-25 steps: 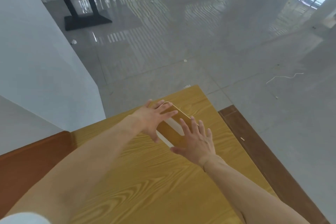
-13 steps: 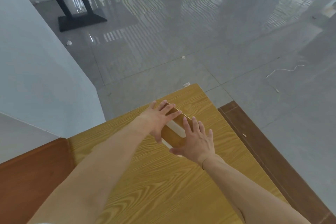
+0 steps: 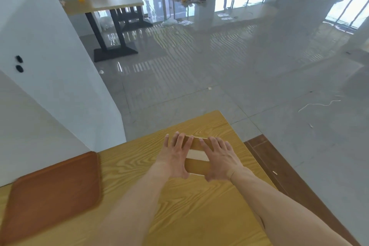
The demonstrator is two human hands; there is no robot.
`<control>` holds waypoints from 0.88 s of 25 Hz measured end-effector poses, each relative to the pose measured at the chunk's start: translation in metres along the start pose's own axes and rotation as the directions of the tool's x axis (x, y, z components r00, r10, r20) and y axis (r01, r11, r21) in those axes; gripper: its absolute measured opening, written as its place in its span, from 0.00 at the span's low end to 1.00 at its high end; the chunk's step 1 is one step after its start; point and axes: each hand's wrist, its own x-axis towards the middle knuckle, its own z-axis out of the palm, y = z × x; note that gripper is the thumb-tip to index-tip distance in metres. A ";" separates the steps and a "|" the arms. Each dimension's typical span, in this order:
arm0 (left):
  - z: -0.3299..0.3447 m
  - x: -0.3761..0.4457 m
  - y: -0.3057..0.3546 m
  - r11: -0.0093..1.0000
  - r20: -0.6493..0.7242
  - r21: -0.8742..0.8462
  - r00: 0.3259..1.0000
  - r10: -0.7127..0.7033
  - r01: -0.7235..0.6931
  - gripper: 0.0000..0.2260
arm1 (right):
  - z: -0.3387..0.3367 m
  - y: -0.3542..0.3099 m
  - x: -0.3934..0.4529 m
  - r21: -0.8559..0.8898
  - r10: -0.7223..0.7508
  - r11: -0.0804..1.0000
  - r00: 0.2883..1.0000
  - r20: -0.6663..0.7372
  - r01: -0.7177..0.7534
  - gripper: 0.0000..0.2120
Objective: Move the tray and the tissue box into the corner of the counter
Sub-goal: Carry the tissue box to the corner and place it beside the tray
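Both hands are on the box (image 3: 196, 155) now, left hand (image 3: 175, 156) and right hand (image 3: 219, 158) flat against its two sides, fingers spread, squeezing it between them. It sits on the counter (image 3: 179, 205) near the far corner, with the tray (image 3: 54, 191) well to its left. It looks light and rigid; the side grip should do.
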 end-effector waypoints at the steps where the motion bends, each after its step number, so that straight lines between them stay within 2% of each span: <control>1: -0.008 -0.012 0.005 1.000 -0.032 0.001 0.999 -0.028 0.028 0.58 | -0.008 0.000 -0.009 -0.023 -0.029 0.999 0.999 -0.026 0.029 0.64; 7: -0.034 -0.091 0.038 0.990 -0.218 -0.037 0.965 -0.143 0.139 0.57 | -0.043 -0.004 -0.073 -0.131 -0.231 0.969 0.959 -0.162 0.211 0.63; 11: -0.039 -0.142 0.058 0.982 -0.263 -0.020 0.947 -0.186 0.188 0.57 | -0.044 -0.015 -0.117 -0.165 -0.310 0.945 0.931 -0.192 0.281 0.62; 17: -0.023 -0.235 0.071 0.945 -0.245 -0.011 0.915 -0.320 0.327 0.57 | -0.029 -0.064 -0.160 -0.186 -0.446 0.890 0.880 -0.166 0.416 0.63; 22: -0.007 -0.324 0.062 0.873 -0.218 -0.025 0.850 -0.479 0.486 0.56 | -0.021 -0.133 -0.175 -0.217 -0.601 0.793 0.790 -0.120 0.570 0.63</control>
